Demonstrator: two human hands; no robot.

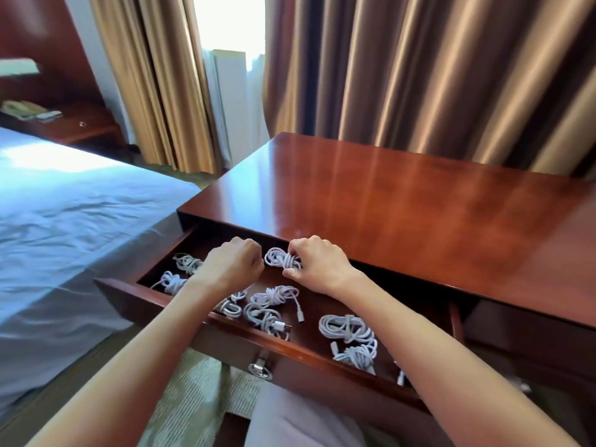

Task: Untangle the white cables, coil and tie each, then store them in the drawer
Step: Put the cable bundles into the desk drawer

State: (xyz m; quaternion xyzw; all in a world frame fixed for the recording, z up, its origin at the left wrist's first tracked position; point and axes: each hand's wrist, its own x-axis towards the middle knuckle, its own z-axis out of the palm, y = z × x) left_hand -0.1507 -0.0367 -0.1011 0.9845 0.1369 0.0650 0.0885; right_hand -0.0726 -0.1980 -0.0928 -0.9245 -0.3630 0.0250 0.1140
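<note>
Head view first — what are the hands doing?

— Both reach into the open drawer (225,341) under the desk (403,214). The right hand (317,264) pinches a coiled white cable (280,257) at the drawer's far side. The left hand (233,264) is curled into a loose fist just left of it; I cannot tell whether it holds anything.

— How should this placing go?

— Set the coil flat in the bare far strip, clear of its neighbours, and let go gently so the tie stays snug, I'd judge.

— And the rest?

— Other coils (350,333) lie across the drawer floor, left to right: soft, thin, rubbery loops with small plugs. The wood is glossy, reddish and hard-edged; a metal pull (260,369) hangs at the near front.
</note>
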